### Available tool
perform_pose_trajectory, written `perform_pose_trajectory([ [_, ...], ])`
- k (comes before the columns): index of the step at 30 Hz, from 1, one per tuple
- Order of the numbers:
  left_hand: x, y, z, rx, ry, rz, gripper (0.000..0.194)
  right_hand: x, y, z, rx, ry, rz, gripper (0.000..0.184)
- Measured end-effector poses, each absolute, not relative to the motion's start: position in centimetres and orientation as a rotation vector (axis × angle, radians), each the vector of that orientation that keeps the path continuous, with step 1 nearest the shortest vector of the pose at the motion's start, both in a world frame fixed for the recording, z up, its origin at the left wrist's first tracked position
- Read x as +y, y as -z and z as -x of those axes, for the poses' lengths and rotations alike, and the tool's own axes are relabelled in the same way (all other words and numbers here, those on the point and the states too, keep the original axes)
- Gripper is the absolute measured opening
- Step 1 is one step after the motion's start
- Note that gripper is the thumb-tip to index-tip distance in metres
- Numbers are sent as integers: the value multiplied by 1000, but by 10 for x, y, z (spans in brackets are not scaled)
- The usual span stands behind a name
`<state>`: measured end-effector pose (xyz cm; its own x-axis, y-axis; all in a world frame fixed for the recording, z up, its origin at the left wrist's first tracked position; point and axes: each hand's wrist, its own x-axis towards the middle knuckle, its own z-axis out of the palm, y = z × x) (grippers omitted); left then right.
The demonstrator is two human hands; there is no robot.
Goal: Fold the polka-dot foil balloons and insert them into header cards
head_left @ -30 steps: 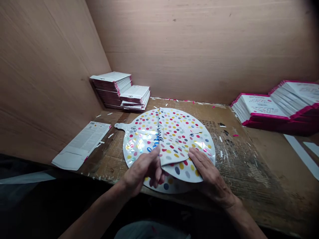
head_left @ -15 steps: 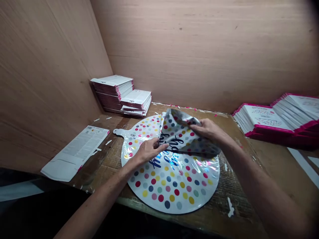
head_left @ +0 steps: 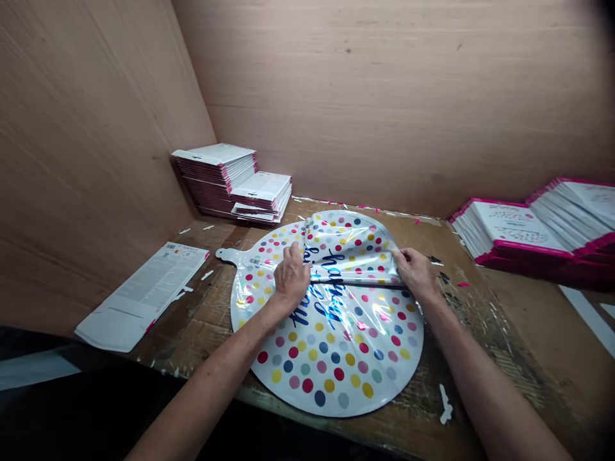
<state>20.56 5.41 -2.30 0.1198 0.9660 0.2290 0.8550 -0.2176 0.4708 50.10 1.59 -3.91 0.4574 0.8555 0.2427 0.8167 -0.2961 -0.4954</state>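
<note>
A round foil balloon (head_left: 331,349) with coloured dots and blue script lies flat on the wooden table (head_left: 485,358). On its far half rests a folded dotted balloon (head_left: 350,253). My left hand (head_left: 291,276) presses down on the folded piece's left end, fingers curled. My right hand (head_left: 416,272) pinches its right corner. The balloon's inflation tab (head_left: 225,254) sticks out to the left.
Two stacks of white-and-pink card packs (head_left: 230,182) stand in the back left corner. More pink-edged stacks (head_left: 528,227) fill the right side. A flat printed card (head_left: 144,294) lies at the left. Plywood walls (head_left: 384,96) close in the back and left.
A second ago both hands held the folded balloon at the near edge. They carried it to the far half, uncovering the lower balloon's script, and now press it flat there.
</note>
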Motion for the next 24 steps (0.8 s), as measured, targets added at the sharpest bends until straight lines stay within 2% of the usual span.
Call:
perform_pose_trajectory([
  [3,55,27,-210,1584,-793,-2578,59,34,35,-502,-1388,-122,2240,33],
  [6,62,38,-211,1464,-529,-2742,57,25,35,-497,-1403,39,2208,44],
  [9,69,50,-209,1547,-345,-2705,64,4,32,-482,-1873,276,1863,56],
  [12,69,55,-207,1519,-347,-2714,68,-3,29,-460,-2454,279,1597,48],
  [18,75,51,-206,1510,-321,-2475,85,10,11,-426,-2595,297,1896,33],
  [21,84,47,-204,1478,-329,-2423,87,-22,-4,-424,-2564,241,2099,29],
  [24,77,38,-201,1432,-383,-2401,85,-63,-18,-419,-2374,134,2503,26],
])
